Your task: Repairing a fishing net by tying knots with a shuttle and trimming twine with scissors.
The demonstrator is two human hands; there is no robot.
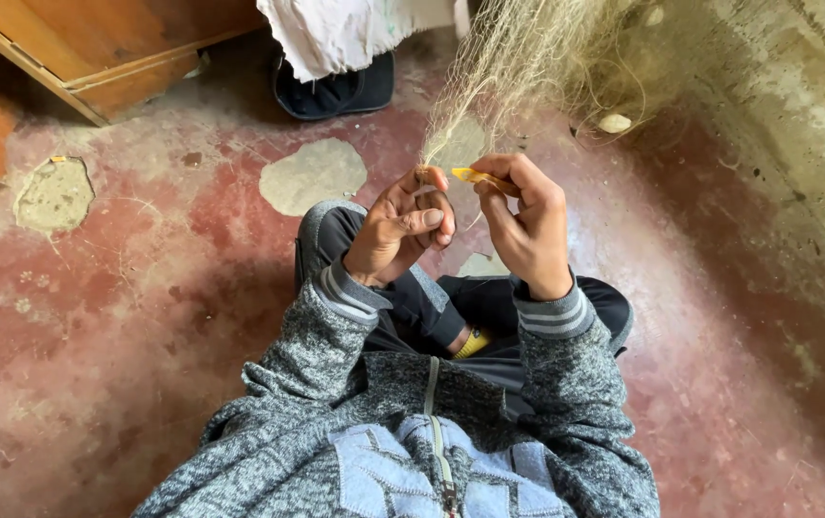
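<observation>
A pale, fine-meshed fishing net (518,67) hangs down from the top of the view and narrows to a bunch at my hands. My left hand (401,228) pinches the lower end of that bunch between thumb and fingers. Close beside it, my right hand (526,223) grips a small yellow netting needle (475,176), whose tip points toward the left hand. Both hands are raised above my crossed legs in dark trousers. I wear a grey knitted jacket with striped cuffs.
The floor (144,288) is worn red cement with bare grey patches. A wooden cabinet (96,48) stands at the top left. A white cloth (336,34) hangs over a dark shoe (336,94) at top centre. A rough wall (806,125) runs along the right.
</observation>
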